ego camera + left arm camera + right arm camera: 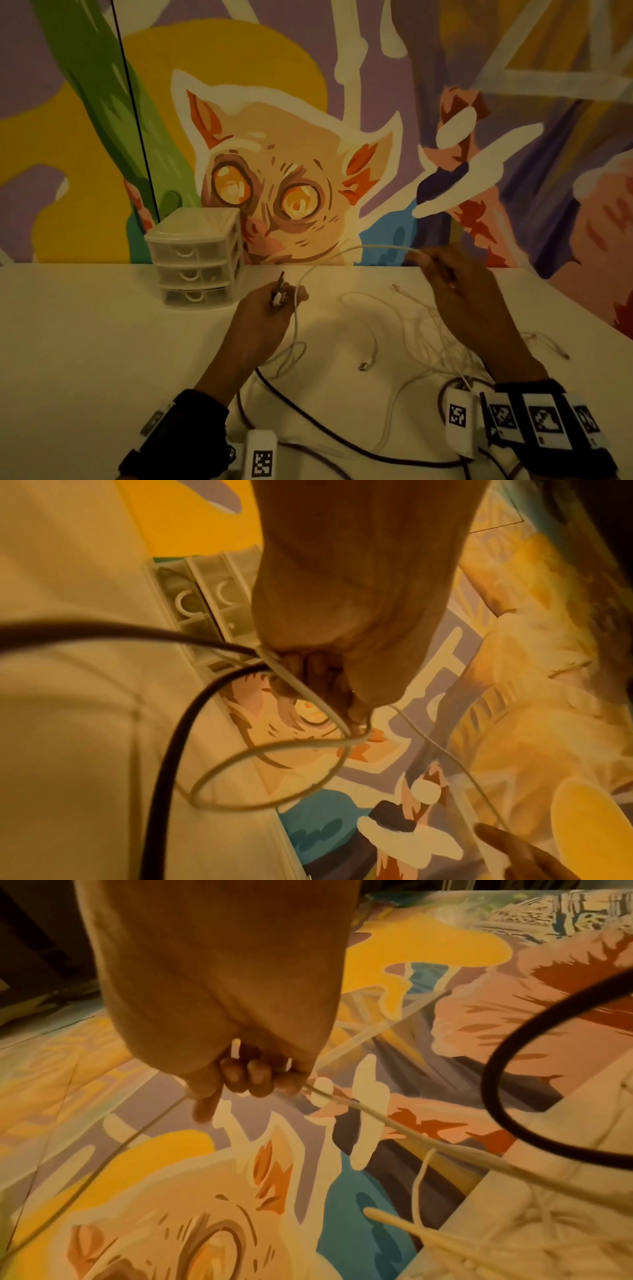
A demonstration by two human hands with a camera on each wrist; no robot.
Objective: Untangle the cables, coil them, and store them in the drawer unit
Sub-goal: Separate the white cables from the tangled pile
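A white cable arcs in the air between my two hands. My left hand grips one end of it together with several connector plugs that stick up from the fist; in the left wrist view the white cable loops below the curled fingers. My right hand pinches the same cable further along; the white cable leaves its fingertips. A tangle of thin white cables lies on the table under the right hand. The clear three-drawer unit stands at the back left, all drawers closed.
A dark cable curves across the near table between my wrists. A loose metal plug lies in the middle. The white table ends at a painted mural wall behind. A thin black cord runs down the wall.
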